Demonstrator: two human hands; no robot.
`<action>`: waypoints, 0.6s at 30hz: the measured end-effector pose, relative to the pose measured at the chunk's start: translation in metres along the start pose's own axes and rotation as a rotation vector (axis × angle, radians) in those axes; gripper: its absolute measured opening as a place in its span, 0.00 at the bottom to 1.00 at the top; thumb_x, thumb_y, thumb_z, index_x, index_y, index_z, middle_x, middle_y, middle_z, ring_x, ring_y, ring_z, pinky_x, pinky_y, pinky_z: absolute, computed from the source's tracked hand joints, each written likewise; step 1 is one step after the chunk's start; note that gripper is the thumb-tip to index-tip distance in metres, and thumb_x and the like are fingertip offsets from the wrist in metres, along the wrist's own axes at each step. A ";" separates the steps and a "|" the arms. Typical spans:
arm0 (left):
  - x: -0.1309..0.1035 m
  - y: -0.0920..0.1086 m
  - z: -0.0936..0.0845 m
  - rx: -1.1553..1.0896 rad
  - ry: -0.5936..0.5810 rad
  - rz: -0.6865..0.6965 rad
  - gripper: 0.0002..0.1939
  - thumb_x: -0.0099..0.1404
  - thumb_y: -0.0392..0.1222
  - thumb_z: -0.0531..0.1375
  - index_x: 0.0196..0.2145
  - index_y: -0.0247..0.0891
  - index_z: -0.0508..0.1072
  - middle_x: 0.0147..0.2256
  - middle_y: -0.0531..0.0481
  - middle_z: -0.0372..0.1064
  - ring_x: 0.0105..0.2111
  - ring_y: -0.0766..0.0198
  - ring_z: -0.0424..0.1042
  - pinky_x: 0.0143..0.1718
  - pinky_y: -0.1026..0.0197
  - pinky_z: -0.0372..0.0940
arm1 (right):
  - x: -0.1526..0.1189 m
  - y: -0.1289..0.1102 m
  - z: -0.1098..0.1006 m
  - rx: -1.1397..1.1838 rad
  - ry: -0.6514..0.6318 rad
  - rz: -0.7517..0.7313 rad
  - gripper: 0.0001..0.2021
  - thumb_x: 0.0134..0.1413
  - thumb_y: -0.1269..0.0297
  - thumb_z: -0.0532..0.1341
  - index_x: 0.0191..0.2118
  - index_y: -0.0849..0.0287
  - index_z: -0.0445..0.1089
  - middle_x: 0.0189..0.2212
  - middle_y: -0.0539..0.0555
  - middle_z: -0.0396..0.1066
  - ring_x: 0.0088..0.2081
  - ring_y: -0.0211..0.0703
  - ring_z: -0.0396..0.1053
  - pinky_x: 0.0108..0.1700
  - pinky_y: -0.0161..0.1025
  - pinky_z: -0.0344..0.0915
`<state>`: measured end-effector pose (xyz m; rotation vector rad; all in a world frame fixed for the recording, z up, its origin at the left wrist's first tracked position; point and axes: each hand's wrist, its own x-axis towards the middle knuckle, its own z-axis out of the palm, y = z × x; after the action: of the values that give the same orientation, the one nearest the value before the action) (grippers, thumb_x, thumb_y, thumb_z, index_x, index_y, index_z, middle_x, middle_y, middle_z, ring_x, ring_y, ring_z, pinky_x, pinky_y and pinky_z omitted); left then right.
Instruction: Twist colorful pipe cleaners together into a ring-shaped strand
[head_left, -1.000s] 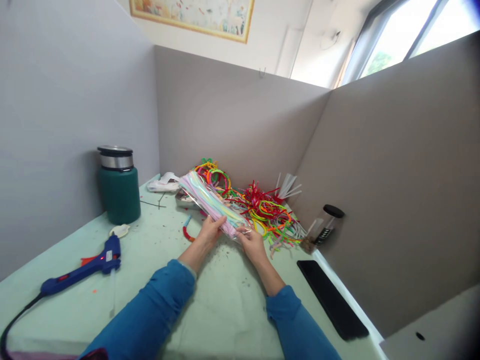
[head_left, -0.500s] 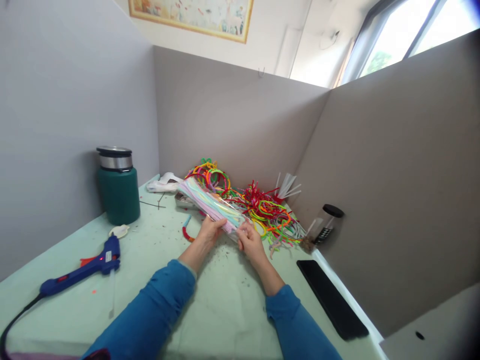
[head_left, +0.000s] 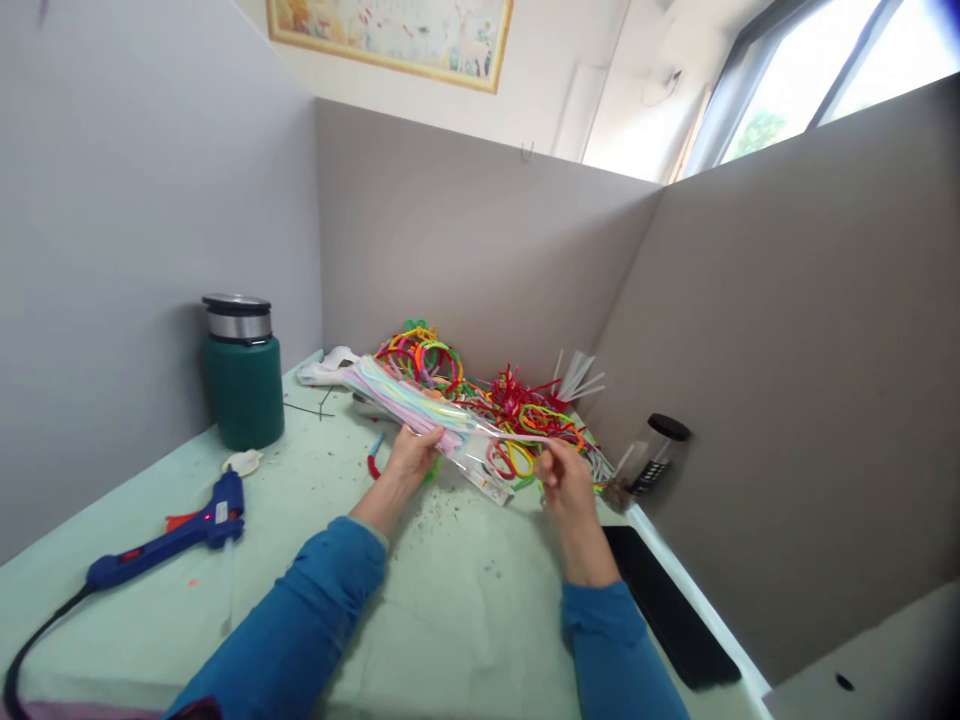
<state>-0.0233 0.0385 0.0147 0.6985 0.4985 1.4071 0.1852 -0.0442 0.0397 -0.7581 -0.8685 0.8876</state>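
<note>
My left hand [head_left: 409,462] is closed on a clear plastic bag of pastel pipe cleaners [head_left: 405,398], held tilted above the table. Pink, yellow and blue stems show through the film. Between the fingertips of my right hand [head_left: 566,480] is the end of one pale pink pipe cleaner [head_left: 525,437], stretching out of the bag's open right end. The bag's loose flap [head_left: 487,483] hangs below that stem. Behind the bag, a heap of bent red, green, yellow and orange pipe cleaners [head_left: 514,395] is partly hidden.
A blue glue gun [head_left: 214,522] with a lit red light lies at the left, its cord running to the front. Behind it stands a green bottle [head_left: 244,390]. At the right are a black flat object [head_left: 671,605] and a clear jar with black lid [head_left: 660,452]. Grey partitions enclose the table.
My right hand has moved to the right, drawing one pale pink pipe cleaner partly out of the bag. My left hand has shifted slightly left with the bag.
</note>
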 end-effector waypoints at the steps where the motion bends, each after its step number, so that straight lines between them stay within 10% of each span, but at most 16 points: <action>1: 0.002 0.001 -0.002 0.001 0.021 0.007 0.25 0.40 0.32 0.70 0.39 0.35 0.70 0.34 0.48 0.74 0.31 0.62 0.73 0.33 0.60 0.69 | 0.000 -0.011 -0.006 0.059 0.054 -0.038 0.10 0.42 0.61 0.63 0.22 0.59 0.60 0.13 0.41 0.59 0.12 0.26 0.47 0.16 0.29 0.49; 10: 0.010 0.006 -0.015 0.049 0.068 -0.008 0.21 0.44 0.31 0.67 0.39 0.34 0.69 0.33 0.48 0.74 0.28 0.63 0.73 0.29 0.62 0.69 | -0.032 -0.143 -0.060 0.411 0.365 -0.543 0.04 0.44 0.72 0.56 0.22 0.59 0.63 0.22 0.45 0.64 0.13 0.26 0.51 0.18 0.32 0.57; 13: 0.007 0.007 -0.011 0.029 0.056 -0.015 0.21 0.45 0.30 0.67 0.39 0.34 0.69 0.33 0.48 0.74 0.28 0.64 0.73 0.29 0.63 0.69 | -0.026 -0.126 -0.052 0.195 0.407 -0.574 0.02 0.44 0.69 0.58 0.26 0.58 0.63 0.22 0.46 0.67 0.15 0.30 0.56 0.20 0.33 0.57; 18: 0.002 0.010 -0.007 -0.046 -0.032 -0.012 0.20 0.46 0.29 0.67 0.38 0.34 0.70 0.33 0.49 0.74 0.28 0.65 0.73 0.30 0.64 0.70 | -0.003 -0.029 -0.043 -0.463 0.405 -0.344 0.10 0.47 0.58 0.59 0.33 0.58 0.62 0.24 0.50 0.72 0.17 0.35 0.61 0.20 0.33 0.57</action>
<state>-0.0353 0.0412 0.0166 0.6787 0.4426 1.3895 0.2313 -0.0673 0.0441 -1.1022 -0.8135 0.2089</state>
